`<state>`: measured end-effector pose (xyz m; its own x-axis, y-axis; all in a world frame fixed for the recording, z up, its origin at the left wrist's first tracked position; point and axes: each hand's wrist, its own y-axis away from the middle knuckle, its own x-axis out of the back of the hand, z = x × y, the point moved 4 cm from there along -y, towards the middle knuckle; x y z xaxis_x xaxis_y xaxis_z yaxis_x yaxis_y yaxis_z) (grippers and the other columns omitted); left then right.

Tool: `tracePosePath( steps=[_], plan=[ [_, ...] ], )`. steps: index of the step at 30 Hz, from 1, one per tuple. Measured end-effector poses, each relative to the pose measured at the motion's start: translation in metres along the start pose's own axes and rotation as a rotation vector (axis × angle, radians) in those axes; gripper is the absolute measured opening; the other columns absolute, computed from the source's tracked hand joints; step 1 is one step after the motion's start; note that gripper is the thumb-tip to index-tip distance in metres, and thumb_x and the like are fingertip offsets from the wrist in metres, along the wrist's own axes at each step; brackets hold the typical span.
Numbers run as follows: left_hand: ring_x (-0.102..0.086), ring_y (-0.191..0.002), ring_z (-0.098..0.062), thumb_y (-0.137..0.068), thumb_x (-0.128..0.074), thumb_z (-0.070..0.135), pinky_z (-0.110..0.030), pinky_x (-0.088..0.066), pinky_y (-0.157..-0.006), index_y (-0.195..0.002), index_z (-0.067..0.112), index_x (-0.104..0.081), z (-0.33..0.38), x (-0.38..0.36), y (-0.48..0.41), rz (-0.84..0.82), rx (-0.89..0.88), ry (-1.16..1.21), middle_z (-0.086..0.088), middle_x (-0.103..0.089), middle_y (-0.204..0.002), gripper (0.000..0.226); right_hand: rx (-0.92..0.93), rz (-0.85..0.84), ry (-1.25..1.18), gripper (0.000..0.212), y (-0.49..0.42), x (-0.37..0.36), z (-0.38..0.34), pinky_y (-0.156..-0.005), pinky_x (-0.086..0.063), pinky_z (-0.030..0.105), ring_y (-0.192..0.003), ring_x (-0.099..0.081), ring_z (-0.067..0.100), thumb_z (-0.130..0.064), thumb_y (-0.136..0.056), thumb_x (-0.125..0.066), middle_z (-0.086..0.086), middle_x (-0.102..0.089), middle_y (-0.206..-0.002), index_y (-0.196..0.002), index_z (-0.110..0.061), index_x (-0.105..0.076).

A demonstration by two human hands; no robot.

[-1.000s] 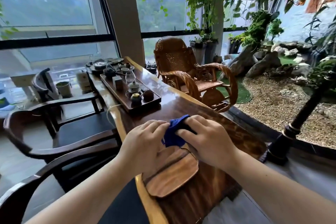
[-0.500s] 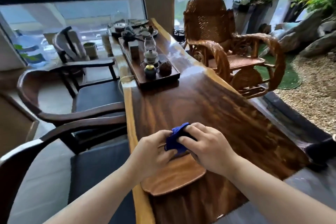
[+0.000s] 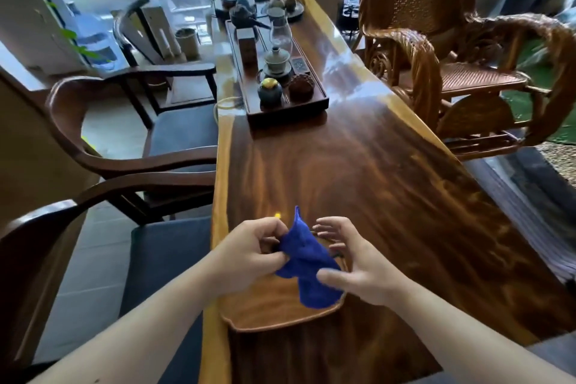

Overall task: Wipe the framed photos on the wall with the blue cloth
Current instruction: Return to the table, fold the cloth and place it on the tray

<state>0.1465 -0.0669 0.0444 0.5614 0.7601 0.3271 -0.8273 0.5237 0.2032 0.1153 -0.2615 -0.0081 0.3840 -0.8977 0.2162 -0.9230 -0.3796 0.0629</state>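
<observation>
The blue cloth (image 3: 307,262) hangs partly unfolded between my two hands, just above a shallow wooden tray (image 3: 274,310) on the near end of the long dark wooden table (image 3: 374,171). My left hand (image 3: 249,254) pinches the cloth's upper left edge. My right hand (image 3: 352,262) has its fingers spread, with the thumb against the cloth's lower right part. No framed photos or wall are in view.
A tea tray (image 3: 314,104) with a teapot, cups and jars stands further along the table. Dark wooden armchairs (image 3: 103,162) line the table's left side. A woven rattan rocking chair (image 3: 436,50) stands on the right, with gravel beyond it.
The cloth was bunched tight between both hands; now it hangs open and my right fingers have spread. The view has tilted down and moved closer to the table.
</observation>
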Motion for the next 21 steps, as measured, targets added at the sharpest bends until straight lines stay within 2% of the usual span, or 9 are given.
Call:
tracePosePath(
  steps=[3, 6, 10, 14, 17, 21],
  plan=[
    [-0.067, -0.078, -0.03, -0.076, -0.066, 0.003, -0.042, -0.054, -0.07, -0.086, 0.015, -0.066, -0.014, 0.002, 0.0, 0.041, 0.065, 0.184, -0.011, -0.07, -0.085, 0.016, -0.345, -0.013, -0.391, 0.076, -0.002, -0.006, 0.04, -0.104, -0.043, 0.046, -0.12, -0.057, 0.023, -0.071, -0.069, -0.069, 0.008, -0.061, -0.127, -0.128, -0.026, -0.051],
    [-0.066, -0.082, -0.025, -0.068, -0.068, 0.009, -0.041, -0.054, -0.073, -0.082, 0.02, -0.069, -0.033, 0.004, 0.002, 0.119, 0.139, 0.367, -0.007, -0.07, -0.084, 0.018, -0.558, -0.045, -0.604, 0.058, 0.003, -0.017, 0.06, -0.091, -0.048, 0.045, -0.111, -0.062, 0.032, -0.058, -0.084, -0.06, 0.012, -0.066, -0.122, -0.125, -0.017, -0.059],
    [-0.066, -0.085, -0.029, -0.068, -0.067, 0.008, -0.052, -0.052, -0.084, -0.084, 0.019, -0.07, -0.062, 0.008, 0.01, 0.213, 0.241, 0.412, -0.011, -0.071, -0.086, 0.019, -0.483, 0.07, -0.628, 0.033, 0.001, -0.014, 0.066, -0.085, -0.053, 0.046, -0.098, -0.067, 0.036, -0.025, -0.087, -0.069, 0.02, -0.069, -0.111, -0.113, -0.005, -0.066],
    [-0.068, -0.081, -0.025, -0.069, -0.062, 0.004, -0.046, -0.051, -0.078, -0.083, 0.017, -0.068, -0.089, 0.005, 0.019, 0.226, 0.342, 0.362, -0.007, -0.073, -0.083, 0.02, -0.426, 0.171, -0.437, 0.029, -0.009, -0.008, 0.068, -0.069, -0.055, 0.034, -0.085, -0.069, 0.025, -0.007, -0.075, -0.079, 0.015, -0.072, -0.097, -0.1, -0.005, -0.064],
    [-0.069, -0.084, -0.027, -0.068, -0.061, 0.002, -0.043, -0.052, -0.077, -0.091, 0.008, -0.065, -0.107, 0.001, 0.026, 0.241, 0.386, 0.356, -0.011, -0.074, -0.087, 0.024, -0.357, 0.168, -0.322, 0.028, -0.015, -0.007, 0.068, -0.076, -0.055, 0.031, -0.089, -0.07, 0.023, 0.005, -0.077, -0.074, 0.012, -0.074, -0.098, -0.102, -0.005, -0.065],
    [-0.067, -0.077, -0.021, -0.071, -0.059, -0.011, -0.027, -0.053, -0.068, -0.086, 0.006, -0.064, -0.121, -0.001, 0.03, 0.243, 0.38, 0.305, -0.006, -0.073, -0.077, 0.023, -0.298, 0.116, -0.226, 0.03, -0.016, -0.013, 0.067, -0.082, -0.056, 0.038, -0.087, -0.069, 0.026, 0.0, -0.073, -0.077, 0.008, -0.074, -0.096, -0.097, -0.016, -0.068]
  ],
)
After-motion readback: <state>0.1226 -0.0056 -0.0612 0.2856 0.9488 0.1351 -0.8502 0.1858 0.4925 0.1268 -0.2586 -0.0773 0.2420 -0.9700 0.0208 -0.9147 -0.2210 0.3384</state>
